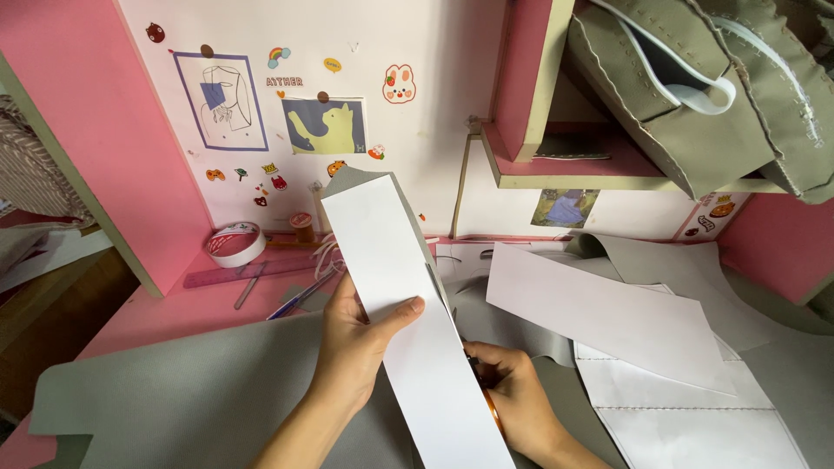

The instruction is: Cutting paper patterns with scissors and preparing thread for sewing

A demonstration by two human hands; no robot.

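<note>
Pink desk: left hand (352,343) pinches one white strip (400,304) (grey-backed), right hand (512,391) beneath.

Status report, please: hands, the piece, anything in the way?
Left hand grips white strip. Right hand beneath it, orange-handled tool partly hidden. Grey fabric under both; loose white sheet alongside.

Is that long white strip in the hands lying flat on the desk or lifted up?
Lifted. The left hand holds the white strip tilted above the grey fabric, its far end raised.
</note>
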